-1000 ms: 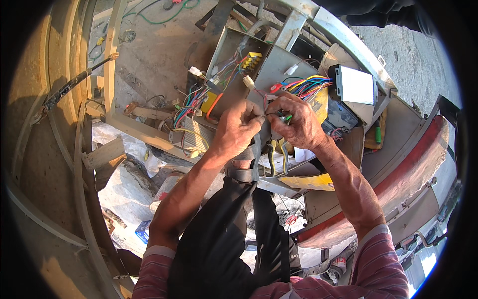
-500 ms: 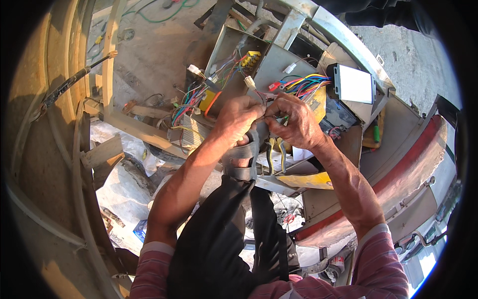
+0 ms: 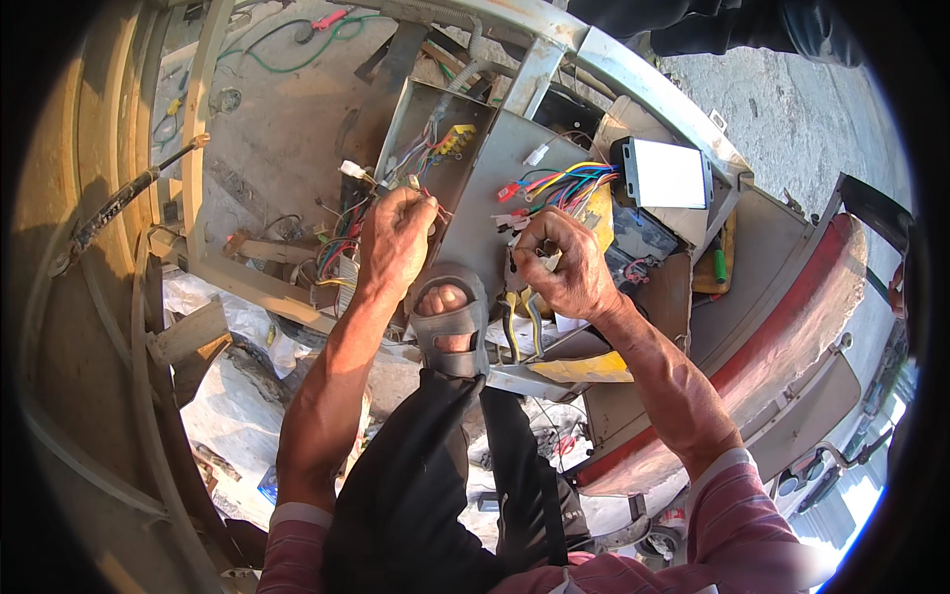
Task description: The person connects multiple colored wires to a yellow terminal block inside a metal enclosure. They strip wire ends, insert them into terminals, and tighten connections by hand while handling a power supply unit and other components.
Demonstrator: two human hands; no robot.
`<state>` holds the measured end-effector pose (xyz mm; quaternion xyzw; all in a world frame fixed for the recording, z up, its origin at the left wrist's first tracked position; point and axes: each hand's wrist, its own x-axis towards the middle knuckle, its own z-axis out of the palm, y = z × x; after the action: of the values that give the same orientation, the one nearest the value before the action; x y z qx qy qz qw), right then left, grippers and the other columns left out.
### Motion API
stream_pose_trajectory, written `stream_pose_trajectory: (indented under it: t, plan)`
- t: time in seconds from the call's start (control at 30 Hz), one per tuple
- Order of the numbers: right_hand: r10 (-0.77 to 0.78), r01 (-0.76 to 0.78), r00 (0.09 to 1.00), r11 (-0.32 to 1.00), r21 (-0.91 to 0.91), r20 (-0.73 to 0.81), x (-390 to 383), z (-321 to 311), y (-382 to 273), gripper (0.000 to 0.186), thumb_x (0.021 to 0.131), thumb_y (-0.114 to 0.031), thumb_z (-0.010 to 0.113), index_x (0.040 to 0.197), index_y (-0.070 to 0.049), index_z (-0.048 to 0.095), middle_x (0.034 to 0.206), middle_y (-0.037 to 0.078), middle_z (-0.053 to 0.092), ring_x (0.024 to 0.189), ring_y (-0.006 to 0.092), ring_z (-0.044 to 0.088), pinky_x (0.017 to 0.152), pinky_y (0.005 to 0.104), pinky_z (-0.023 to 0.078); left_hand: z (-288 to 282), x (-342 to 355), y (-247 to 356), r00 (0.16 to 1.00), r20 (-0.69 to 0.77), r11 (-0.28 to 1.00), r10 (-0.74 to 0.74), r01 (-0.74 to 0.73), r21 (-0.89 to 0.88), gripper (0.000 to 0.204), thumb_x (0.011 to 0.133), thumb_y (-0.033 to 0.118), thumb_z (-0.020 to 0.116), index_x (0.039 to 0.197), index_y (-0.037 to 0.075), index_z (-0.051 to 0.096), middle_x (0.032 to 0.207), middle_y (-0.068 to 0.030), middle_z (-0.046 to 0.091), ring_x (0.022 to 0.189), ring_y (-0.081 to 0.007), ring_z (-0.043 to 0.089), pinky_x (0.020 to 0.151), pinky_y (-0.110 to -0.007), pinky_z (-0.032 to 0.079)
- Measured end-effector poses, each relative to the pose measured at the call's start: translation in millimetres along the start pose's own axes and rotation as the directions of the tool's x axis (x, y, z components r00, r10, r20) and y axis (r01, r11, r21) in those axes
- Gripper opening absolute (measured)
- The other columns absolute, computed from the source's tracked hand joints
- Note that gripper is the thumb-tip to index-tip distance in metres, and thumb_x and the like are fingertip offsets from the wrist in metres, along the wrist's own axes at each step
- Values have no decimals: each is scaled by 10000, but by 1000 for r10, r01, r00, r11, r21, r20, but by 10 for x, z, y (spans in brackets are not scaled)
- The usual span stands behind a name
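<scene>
My left hand [image 3: 398, 238] is closed in a pinch on thin reddish wires [image 3: 442, 205], beside a small pale connector plug [image 3: 414, 182]. To its right, and apart from it, my right hand [image 3: 564, 259] is closed with thumb and forefinger together; what lies between them is too small to make out. Just beyond the right hand, a bundle of coloured wires [image 3: 574, 180] runs into a black box with a white top [image 3: 663, 173]. A red connector [image 3: 509, 192] sits at the bundle's loose end. Below the hands are curved yellow-and-grey handles [image 3: 510, 327], like those of pliers.
My sandalled foot [image 3: 450, 322] rests between my forearms. A metal frame [image 3: 534, 79] surrounds a grey panel [image 3: 485, 218]. More wires [image 3: 341, 238] hang at the left, near a yellow terminal block [image 3: 455, 141]. A red-edged curved panel [image 3: 762, 366] stands at the right.
My hands were together at a thin wire and have moved apart, the left one to the left and the right one slightly right and down relative to the panel. The whole view has shifted a little.
</scene>
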<state>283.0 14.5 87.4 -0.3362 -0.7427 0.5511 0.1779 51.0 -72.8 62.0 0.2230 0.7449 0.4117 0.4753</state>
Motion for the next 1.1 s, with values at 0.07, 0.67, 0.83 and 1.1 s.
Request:
stream_pose_trajectory:
  t: [0.07,0.67,0.83,1.1]
  plan:
    - [7,-8,1000,1000,15,9,27,-9,35,90,850,-54,704,880,-36,622,871,61,663,794,186,633,730,325,517,17,-44,-41,994,110,992,-8,21,-121,201,1015,234,686,948,45,673,837,-15,671,695,-100,596,662,-270,506]
    - [99,-65,967,987,-149,233,566,20,-158,201,942,-124,706,1104,-6,698,1038,123,743,989,248,752,876,389,593,-217,-351,-243,982,185,767,28,98,-634,111,1010,63,655,1101,47,594,923,-60,652,791,-142,629,753,-303,529]
    - [-168,222,973,868,-443,158,1172,8,-66,310,888,-108,711,1191,-45,693,1073,129,732,1053,299,719,941,428,585,-368,-242,-260,975,181,685,132,43,-727,111,1034,78,601,1144,63,598,936,-63,660,787,-174,610,822,-393,519]
    - [-118,337,938,535,-775,326,1762,98,29,330,855,-164,717,1166,-58,746,1177,145,750,1227,350,668,1058,455,553,-421,-175,-158,984,139,669,111,30,-742,113,1027,116,610,1130,70,600,916,-45,648,771,-174,590,826,-415,517]
